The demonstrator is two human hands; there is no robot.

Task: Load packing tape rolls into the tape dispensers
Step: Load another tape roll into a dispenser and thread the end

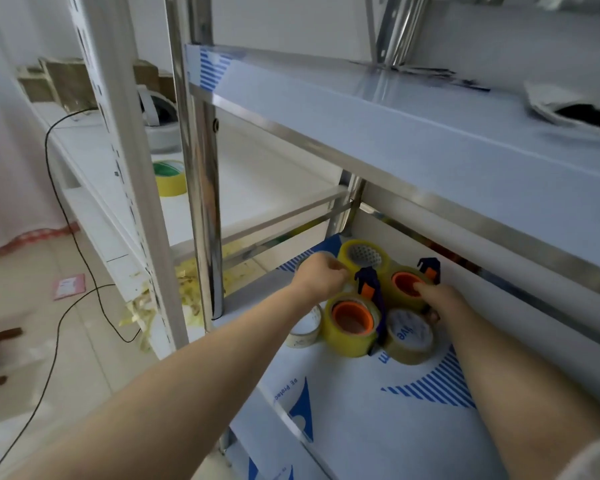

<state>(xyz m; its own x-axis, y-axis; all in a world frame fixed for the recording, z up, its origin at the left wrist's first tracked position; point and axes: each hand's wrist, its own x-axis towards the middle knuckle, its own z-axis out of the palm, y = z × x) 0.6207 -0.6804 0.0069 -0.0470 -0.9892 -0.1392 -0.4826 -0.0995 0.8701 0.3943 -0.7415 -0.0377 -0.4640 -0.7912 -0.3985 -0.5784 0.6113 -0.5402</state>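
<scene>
Both hands on shelf (361, 410): L hand (321, 277) curled, R hand (439, 299) grips tape dispenser (407, 285).

The lower shelf (378, 410) of the steel rack wears white protective film printed with blue stripes. Clustered near its back left corner lie tape rolls: a yellow roll with an orange core (352, 325), another orange-cored roll (404, 287) behind it, a yellowish roll (364, 256) farthest back, a brownish roll (409, 337) with a printed white core, and a thin pale roll (303, 332) on the left. Dark blue dispensers (373, 289) sit among them.
</scene>
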